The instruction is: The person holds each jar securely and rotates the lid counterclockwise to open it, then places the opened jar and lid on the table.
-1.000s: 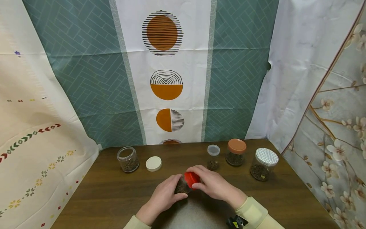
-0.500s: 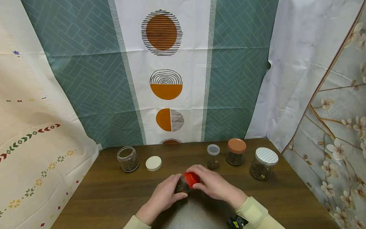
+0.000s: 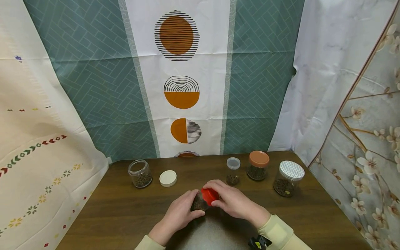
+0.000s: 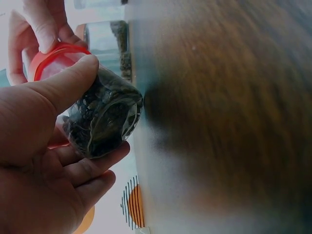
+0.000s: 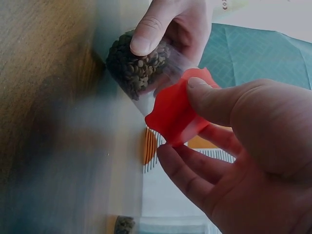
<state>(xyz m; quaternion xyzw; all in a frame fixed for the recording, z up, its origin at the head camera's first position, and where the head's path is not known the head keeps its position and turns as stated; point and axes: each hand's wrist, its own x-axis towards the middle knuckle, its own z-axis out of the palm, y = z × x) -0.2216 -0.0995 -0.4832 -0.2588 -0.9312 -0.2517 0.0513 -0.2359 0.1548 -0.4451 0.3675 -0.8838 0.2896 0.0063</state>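
Over the table (image 3: 118, 215), the left hand (image 3: 178, 214) is curled round a tipped see-through jar (image 3: 198, 203), and the right hand (image 3: 232, 201) pinches its red lid (image 3: 209, 197). The red lid is right at the jar's mouth, but I cannot tell if it is on tight or loose, so this job looks partway, with some left to do. Off to the left stands an open jar (image 3: 142, 178), with a white lid (image 3: 168, 178) lying flat near it, so one lid is off. Off to the right, a small jar (image 3: 232, 177), an orange-topped jar (image 3: 257, 173) and a big jar (image 3: 284, 187) all have lids on. That makes five jars, five lids and two hands.
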